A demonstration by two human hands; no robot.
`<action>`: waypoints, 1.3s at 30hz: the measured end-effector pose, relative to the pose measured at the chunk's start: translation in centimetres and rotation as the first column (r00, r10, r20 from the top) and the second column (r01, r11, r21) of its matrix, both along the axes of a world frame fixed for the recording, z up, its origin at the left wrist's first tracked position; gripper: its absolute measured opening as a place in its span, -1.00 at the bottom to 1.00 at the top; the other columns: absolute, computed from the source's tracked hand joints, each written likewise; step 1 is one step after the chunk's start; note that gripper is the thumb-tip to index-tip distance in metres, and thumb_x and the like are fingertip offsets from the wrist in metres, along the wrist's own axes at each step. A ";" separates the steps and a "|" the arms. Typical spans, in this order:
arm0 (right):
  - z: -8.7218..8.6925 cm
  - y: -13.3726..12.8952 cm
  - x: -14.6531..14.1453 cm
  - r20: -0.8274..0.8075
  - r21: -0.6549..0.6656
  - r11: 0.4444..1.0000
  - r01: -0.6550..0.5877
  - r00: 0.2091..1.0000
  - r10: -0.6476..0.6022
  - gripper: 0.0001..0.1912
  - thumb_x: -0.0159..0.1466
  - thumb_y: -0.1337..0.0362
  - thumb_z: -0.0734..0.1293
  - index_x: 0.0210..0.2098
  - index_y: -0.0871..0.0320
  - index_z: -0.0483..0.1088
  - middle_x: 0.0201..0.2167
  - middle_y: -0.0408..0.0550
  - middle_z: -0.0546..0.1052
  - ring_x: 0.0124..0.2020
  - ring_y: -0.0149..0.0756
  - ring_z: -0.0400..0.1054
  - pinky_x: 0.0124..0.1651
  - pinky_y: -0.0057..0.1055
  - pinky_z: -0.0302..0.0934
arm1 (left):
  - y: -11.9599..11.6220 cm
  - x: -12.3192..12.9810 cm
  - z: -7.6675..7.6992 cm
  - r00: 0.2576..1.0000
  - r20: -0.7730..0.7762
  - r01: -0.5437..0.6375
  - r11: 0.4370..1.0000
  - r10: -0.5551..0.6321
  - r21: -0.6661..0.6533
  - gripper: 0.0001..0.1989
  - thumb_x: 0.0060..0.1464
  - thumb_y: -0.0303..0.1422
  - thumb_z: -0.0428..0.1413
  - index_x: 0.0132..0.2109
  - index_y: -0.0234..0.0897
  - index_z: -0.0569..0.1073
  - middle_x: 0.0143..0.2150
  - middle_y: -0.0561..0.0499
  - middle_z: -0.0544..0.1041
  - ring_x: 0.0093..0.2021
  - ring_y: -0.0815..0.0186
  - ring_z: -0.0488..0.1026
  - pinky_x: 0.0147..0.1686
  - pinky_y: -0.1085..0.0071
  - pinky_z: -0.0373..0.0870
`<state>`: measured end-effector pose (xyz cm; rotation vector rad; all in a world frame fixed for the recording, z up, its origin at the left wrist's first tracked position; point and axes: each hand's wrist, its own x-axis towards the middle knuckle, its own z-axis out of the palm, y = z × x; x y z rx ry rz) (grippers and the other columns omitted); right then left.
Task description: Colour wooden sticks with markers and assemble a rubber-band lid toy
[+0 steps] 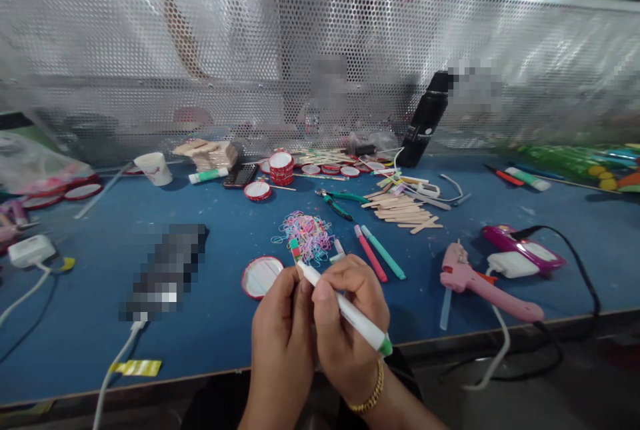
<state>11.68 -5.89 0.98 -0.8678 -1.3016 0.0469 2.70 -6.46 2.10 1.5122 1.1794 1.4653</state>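
My left hand is closed around a narrow wooden craft stick, whose upper end carries green and red colour. My right hand grips a white marker with a green rear end, its tip against or very near the stick just below the red band. Beyond both hands lies a heap of pastel rubber bands. A round lid with a red rim rests left of the stick. To the right are a pink marker and a teal marker.
Farther back lie teal-handled pliers, loose craft sticks and stacked red-rimmed lids. A pink glue gun with its cord sits right. On the left is a phone on a cable. A black bottle leans against the mesh panel.
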 end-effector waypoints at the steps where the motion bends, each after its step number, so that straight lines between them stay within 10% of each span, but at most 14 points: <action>1: 0.0 0.0 0.0 0.003 -0.001 1.000 -0.002 1.000 0.002 -0.90 0.38 0.41 0.29 -0.23 0.08 0.31 -0.37 -0.21 0.44 -0.36 -0.36 0.38 -0.16 -0.26 0.29 | 0.0 0.0 0.0 1.000 0.000 0.001 1.000 -0.001 -0.005 -0.76 0.31 -0.25 0.10 -0.36 -0.19 0.41 -0.47 0.12 0.39 -0.47 0.38 0.30 -0.50 0.53 0.29; 39: 0.2 -0.1 0.0 -0.009 0.007 1.000 0.017 1.000 -0.017 -0.90 0.37 0.42 0.28 -0.23 0.08 0.31 -0.39 -0.21 0.43 -0.39 -0.37 0.37 -0.18 -0.25 0.29 | 0.1 0.1 0.2 1.000 -0.014 -0.028 1.000 0.028 0.006 -0.74 0.32 -0.24 0.09 -0.36 -0.20 0.44 -0.48 0.12 0.41 -0.49 0.39 0.31 -0.51 0.53 0.29</action>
